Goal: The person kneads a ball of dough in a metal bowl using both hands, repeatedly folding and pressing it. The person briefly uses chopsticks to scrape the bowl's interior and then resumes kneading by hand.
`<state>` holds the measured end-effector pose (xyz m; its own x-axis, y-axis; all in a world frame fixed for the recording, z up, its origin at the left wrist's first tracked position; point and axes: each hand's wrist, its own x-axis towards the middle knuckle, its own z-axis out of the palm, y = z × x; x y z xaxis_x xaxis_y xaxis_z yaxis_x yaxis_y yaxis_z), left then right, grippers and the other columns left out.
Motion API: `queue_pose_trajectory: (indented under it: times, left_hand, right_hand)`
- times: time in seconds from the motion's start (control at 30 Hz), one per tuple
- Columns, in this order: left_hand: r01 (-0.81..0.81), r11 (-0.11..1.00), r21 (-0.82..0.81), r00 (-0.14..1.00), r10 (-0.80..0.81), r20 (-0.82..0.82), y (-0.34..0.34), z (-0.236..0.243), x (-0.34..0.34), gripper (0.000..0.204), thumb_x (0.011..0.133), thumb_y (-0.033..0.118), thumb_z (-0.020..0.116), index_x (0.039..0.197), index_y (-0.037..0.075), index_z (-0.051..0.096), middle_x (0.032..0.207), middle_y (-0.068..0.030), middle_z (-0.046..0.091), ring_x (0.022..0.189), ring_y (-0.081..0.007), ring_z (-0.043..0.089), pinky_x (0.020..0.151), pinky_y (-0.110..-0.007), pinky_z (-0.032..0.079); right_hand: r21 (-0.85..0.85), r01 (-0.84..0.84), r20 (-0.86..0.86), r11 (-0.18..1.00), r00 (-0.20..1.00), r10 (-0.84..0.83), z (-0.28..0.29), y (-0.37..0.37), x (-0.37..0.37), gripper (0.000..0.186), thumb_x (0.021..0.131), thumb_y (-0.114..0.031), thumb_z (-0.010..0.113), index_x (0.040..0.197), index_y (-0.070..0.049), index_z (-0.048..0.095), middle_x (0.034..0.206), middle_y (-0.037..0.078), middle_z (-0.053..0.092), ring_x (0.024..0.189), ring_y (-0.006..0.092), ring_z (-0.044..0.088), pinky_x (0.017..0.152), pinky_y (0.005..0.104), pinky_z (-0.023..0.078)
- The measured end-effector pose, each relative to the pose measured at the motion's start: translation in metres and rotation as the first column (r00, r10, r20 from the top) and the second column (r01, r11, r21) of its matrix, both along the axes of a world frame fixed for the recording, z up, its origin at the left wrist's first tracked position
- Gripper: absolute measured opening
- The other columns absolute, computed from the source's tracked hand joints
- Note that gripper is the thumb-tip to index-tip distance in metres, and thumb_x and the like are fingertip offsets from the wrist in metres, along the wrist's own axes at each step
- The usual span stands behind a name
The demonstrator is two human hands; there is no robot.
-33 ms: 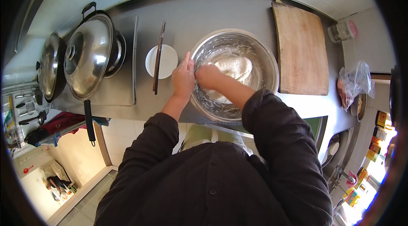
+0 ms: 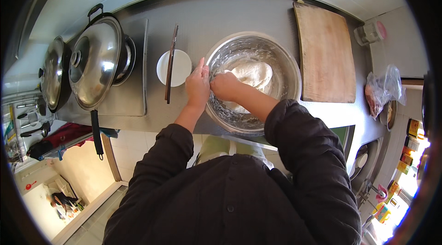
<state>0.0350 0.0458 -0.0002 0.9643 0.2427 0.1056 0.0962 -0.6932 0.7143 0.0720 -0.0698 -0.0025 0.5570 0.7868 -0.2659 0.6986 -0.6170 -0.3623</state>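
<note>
A large steel mixing bowl [image 2: 289,77] stands on the counter in front of me, its inner wall smeared with flour and wet dough. Pale dough [image 2: 255,73] lies in it, partly behind my right forearm. My left hand [image 2: 198,88] rests against the bowl's left rim, its fingers stretched out along the outside. Inside the bowl, close to that rim, my right hand [image 2: 224,85] is curled closed at the dough's left side. Whatever its fingers may hold is hidden. Left of my hands, dark chopsticks [image 2: 170,67] lie across a small white bowl [image 2: 183,63].
A wooden cutting board [image 2: 327,54] lies right of the mixing bowl. Beyond it are a clear jar [image 2: 369,34] and a plastic bag [image 2: 386,86]. At left stand a lidded wok [image 2: 94,65] and another lidded pan [image 2: 54,72]. A person [image 2: 62,199] is visible through the doorway.
My right fist has shifted slightly toward me inside the bowl. My left hand stays at the rim.
</note>
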Motion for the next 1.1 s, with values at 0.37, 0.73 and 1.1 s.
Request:
queue_pose_trajectory:
  times: [0.37,0.73,1.1]
  left_hand:
    - [0.101,0.992,-0.077,0.995,-0.102,-0.009,0.002,0.005,0.006,0.033,0.094,0.02,0.05,0.12,0.001,0.056,0.103,-0.0237,0.061,0.084,-0.0364,0.064,0.073,-0.04,0.05]
    - [0.096,0.994,-0.057,0.993,-0.091,0.079,0.005,0.002,0.004,0.033,0.094,0.021,0.05,0.12,0.001,0.057,0.073,-0.0231,0.061,0.059,-0.0321,0.06,0.058,-0.038,0.047]
    - [0.117,0.993,-0.03,0.993,-0.117,-0.001,0.005,0.001,0.009,0.032,0.094,0.021,0.05,0.119,0.002,0.058,0.078,-0.0238,0.062,0.064,-0.0335,0.062,0.06,-0.038,0.047]
  right_hand:
    - [-0.072,0.472,0.142,0.879,0.877,-0.459,0.001,-0.012,0.041,0.017,0.081,-0.014,0.052,0.078,-0.007,0.067,0.08,0.013,0.067,0.078,0.0285,0.067,0.067,0.0412,0.054]
    - [0.05,0.943,-0.102,0.33,0.334,-0.937,0.006,-0.093,0.053,0.023,0.085,-0.02,0.049,0.089,-0.008,0.069,0.096,0.016,0.067,0.091,0.0325,0.064,0.077,0.0437,0.052]
    - [-0.074,0.032,0.057,0.997,0.998,-0.028,0.01,-0.004,0.02,0.016,0.077,-0.013,0.059,0.086,-0.004,0.069,0.09,0.015,0.068,0.085,0.0294,0.066,0.068,0.041,0.053]
